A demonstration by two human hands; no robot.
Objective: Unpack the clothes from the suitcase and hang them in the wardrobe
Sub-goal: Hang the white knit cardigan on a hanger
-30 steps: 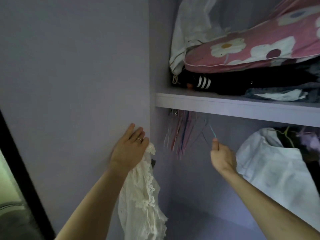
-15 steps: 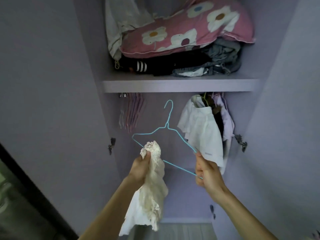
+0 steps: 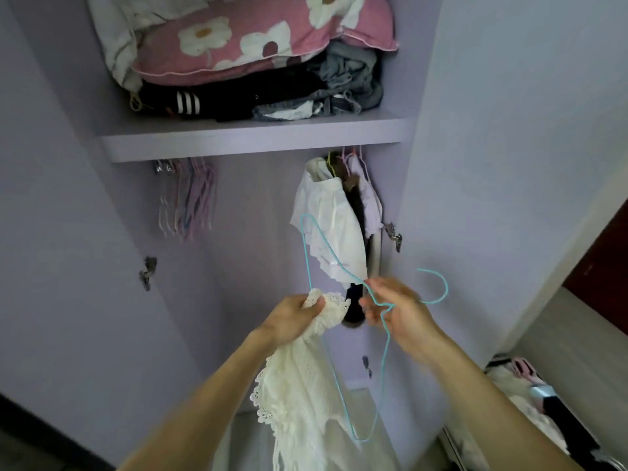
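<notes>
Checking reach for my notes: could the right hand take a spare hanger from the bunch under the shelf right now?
Probably not yet: the right hand grips the blue hanger, though the space before the spare hangers looks open; the left hand holds the white lace garment.

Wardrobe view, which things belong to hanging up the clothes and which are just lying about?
In the job: white lace garment in the left hand; blue wire hanger in the right hand; clothes at lower right.
Lying about: floral pillow, folded clothes on the shelf, spare hangers, hung white shirt.
</notes>
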